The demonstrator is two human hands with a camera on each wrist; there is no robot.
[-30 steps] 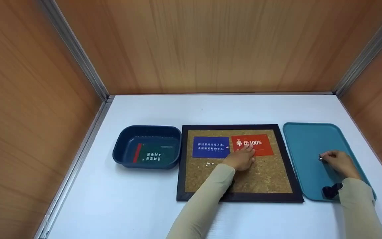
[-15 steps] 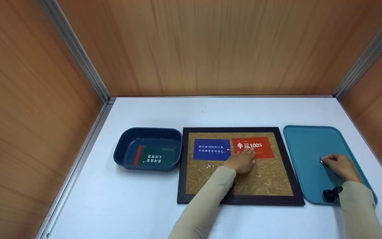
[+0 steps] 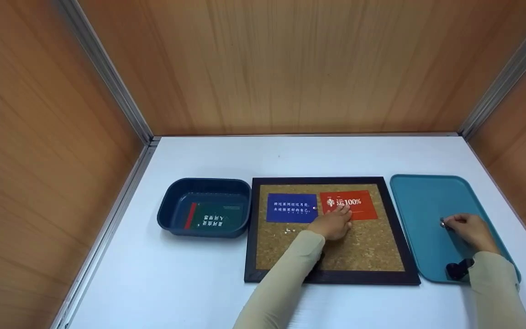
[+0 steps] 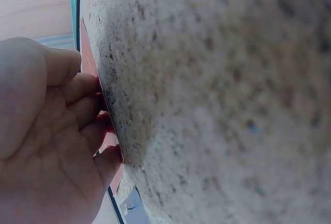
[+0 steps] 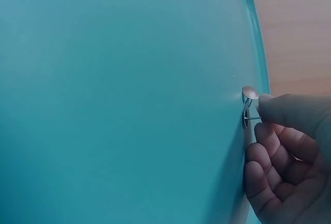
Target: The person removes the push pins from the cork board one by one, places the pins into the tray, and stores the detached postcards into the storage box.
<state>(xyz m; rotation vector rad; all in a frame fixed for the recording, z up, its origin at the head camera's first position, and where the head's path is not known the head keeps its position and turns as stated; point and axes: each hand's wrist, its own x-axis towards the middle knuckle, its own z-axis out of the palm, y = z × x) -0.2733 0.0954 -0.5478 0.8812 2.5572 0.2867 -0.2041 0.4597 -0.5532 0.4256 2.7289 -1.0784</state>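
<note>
My left hand (image 3: 331,224) rests on the lower part of a red card (image 3: 370,205), which lies at the upper right of a framed cork board (image 3: 363,249). In the left wrist view its fingers (image 4: 95,125) are slightly bent against the red card. A blue card (image 3: 291,208) lies left of it, with a small shiny tack (image 3: 314,208) at its right edge. Over the teal tray (image 3: 427,196), my right hand (image 3: 469,230) has thumb and forefinger at a metal thumbtack (image 5: 246,118); another tack (image 5: 250,92) touches or overlaps it in the right wrist view.
Left of the board stands a dark blue bin (image 3: 167,224) with a green and red card (image 3: 219,215) inside. Small white bits (image 3: 289,231) lie on the cork below the blue card. A black object (image 3: 457,270) is beside my right wrist, over the tray. Wooden panels enclose the white table (image 3: 176,278).
The whole head view has shifted, so the table and items appear slightly lower. Both hands keep nearly the same place on the card and over the tray.
</note>
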